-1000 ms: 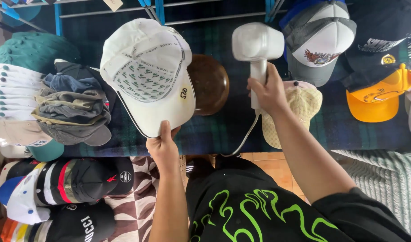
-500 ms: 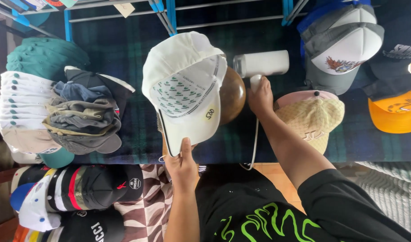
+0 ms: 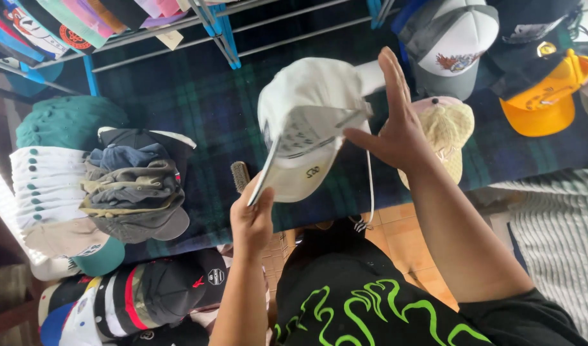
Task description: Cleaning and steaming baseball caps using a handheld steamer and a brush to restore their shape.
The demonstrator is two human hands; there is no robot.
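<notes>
White cap point(image 3: 310, 128) hangs above the plaid table point(image 3: 198, 115), its brim pinched in the left hand point(image 3: 252, 214). The right hand point(image 3: 396, 128) is spread open, fingertips touching the cap's right side, holding nothing.

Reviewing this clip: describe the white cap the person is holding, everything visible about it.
The white cap is a soft, fabric-looking baseball cap with a rounded crown and a stiff brim. It is held up above the dark plaid table, tilted so the brim points down toward the person and its pale underside shows, bearing a small dark mark. The left hand pinches the brim's edge; the right hand, fingers spread, touches the crown's side. A white device behind it is mostly hidden.
</notes>
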